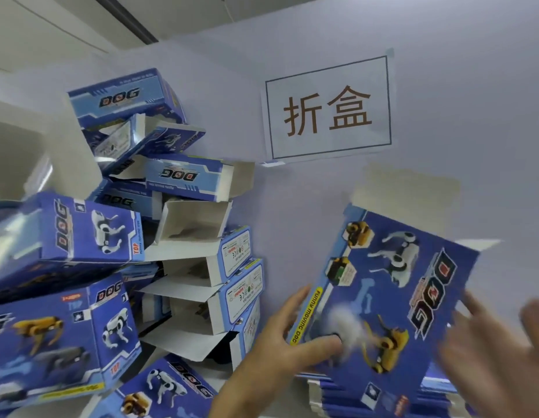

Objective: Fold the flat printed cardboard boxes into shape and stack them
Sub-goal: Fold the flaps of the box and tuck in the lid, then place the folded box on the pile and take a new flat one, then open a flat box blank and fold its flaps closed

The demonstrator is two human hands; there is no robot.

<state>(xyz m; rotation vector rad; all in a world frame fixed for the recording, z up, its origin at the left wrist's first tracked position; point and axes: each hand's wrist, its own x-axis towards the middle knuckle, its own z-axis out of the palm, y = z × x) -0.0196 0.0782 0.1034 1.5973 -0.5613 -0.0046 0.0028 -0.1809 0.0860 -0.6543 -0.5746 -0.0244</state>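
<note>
A flat blue printed box (392, 285) with robot dogs and "DOG" lettering is held up tilted at the right, its plain top flap raised. My left hand (280, 342) grips its lower left edge, thumb across the printed face. My right hand (488, 348) is blurred beside the box's right edge with fingers spread; whether it touches the box is unclear. Under the box lies a stack of flat blue boxes (331, 393). A leaning pile of folded boxes (178, 206) with open ends fills the left.
A white paper sign (328, 108) with brown characters is taped to the pale wall behind. More folded blue boxes (60, 336) crowd the lower left, some tipped at angles. Bare wall shows between the pile and the held box.
</note>
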